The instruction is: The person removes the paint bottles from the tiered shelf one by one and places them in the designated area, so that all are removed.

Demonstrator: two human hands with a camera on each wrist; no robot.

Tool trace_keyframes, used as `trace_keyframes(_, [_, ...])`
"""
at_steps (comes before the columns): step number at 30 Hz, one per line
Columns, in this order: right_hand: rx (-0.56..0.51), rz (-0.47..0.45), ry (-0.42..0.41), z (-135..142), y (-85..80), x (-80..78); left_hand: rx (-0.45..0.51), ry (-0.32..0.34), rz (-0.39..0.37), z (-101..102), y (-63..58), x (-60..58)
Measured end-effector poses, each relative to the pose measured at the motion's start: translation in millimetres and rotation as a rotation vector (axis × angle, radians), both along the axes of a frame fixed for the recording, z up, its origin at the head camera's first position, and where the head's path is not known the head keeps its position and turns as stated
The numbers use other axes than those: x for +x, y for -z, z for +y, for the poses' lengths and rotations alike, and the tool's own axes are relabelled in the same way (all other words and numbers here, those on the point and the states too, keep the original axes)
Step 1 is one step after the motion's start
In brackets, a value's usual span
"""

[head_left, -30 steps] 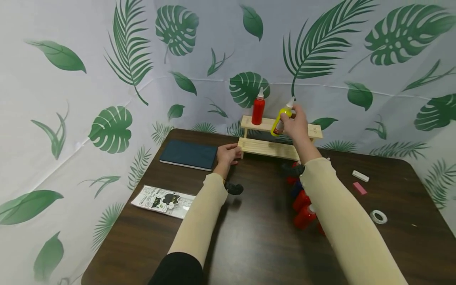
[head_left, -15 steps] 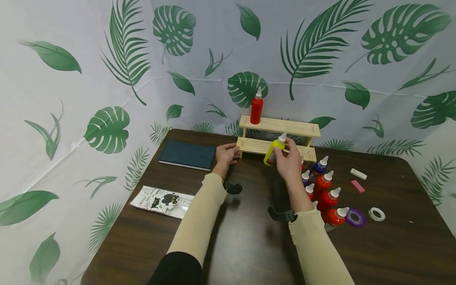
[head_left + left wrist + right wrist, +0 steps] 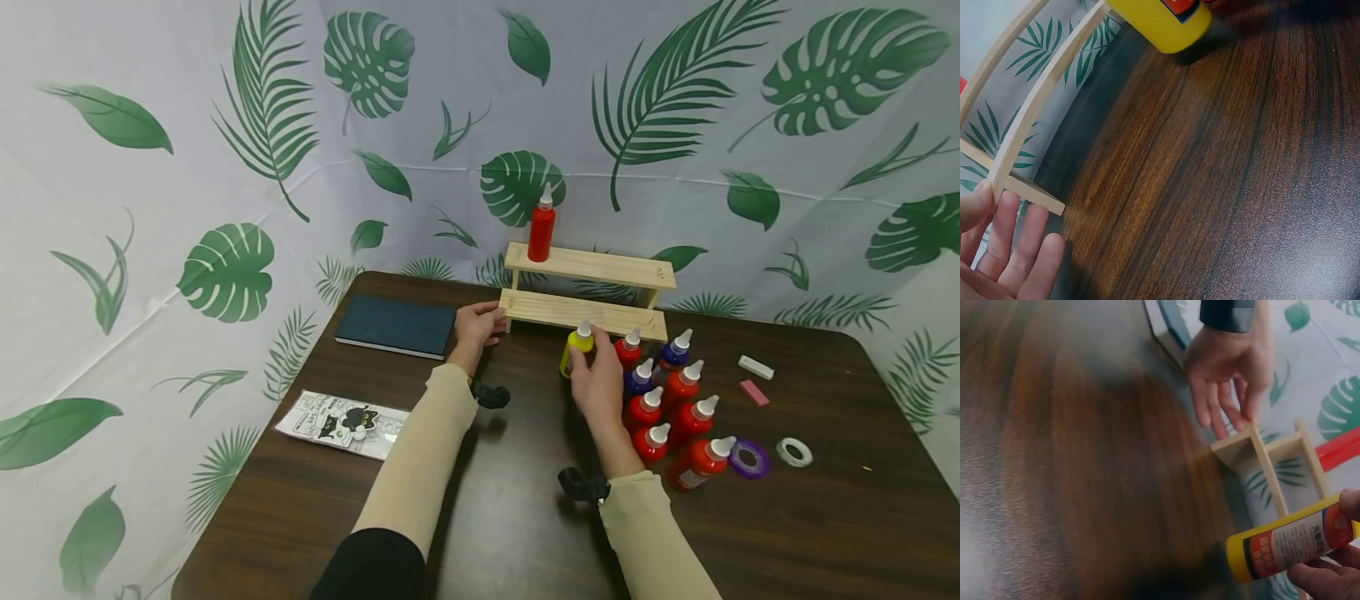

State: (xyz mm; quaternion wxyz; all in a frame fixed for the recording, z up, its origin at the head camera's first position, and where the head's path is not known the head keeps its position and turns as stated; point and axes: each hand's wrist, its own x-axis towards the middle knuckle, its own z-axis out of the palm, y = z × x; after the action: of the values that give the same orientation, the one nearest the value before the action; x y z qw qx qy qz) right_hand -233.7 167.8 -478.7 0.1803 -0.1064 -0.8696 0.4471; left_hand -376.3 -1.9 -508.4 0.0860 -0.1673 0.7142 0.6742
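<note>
My right hand (image 3: 598, 382) holds a yellow squeeze bottle (image 3: 574, 353) with a white nozzle, in front of the two-tier wooden shelf (image 3: 582, 312). Its printed label (image 3: 1291, 542) shows in the right wrist view. In the left wrist view the bottle's base (image 3: 1188, 34) is close to the tabletop; whether it touches I cannot tell. At the shelf's left end, my left hand (image 3: 475, 325) pinches the end of the lower board between thumb and fingers, the other fingers loosely extended. A red bottle (image 3: 541, 232) stands upright on the upper board's left part.
Several red and blue bottles (image 3: 693, 419) stand right of my right hand. Beyond them lie a purple tape roll (image 3: 748, 458), a white tape roll (image 3: 793, 452), a pink eraser (image 3: 753, 393) and a white block (image 3: 755, 367). A dark notebook (image 3: 396, 325) and a cat-print packet (image 3: 343, 423) lie left.
My right hand has brought the yellow bottle down from above the upper board to low in front of the shelf, uncovering the bottle group. My left hand stays at the shelf end.
</note>
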Motion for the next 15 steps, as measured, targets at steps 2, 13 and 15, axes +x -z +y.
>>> trace_keyframes(2, [0.006, -0.002, 0.004, 0, 2.9, -0.1, -0.001, -0.001, -0.002, 0, -0.5, -0.1])
trace_keyframes(13, [0.042, -0.005, 0.011, 1, 12.2, 0.0, 0.005, -0.007, 0.007, 1, -1.3, 1.7])
trace_keyframes(15, [0.051, -0.016, 0.004, 2, 12.4, 0.0, 0.007, -0.006, 0.002, 1, -1.0, 2.1])
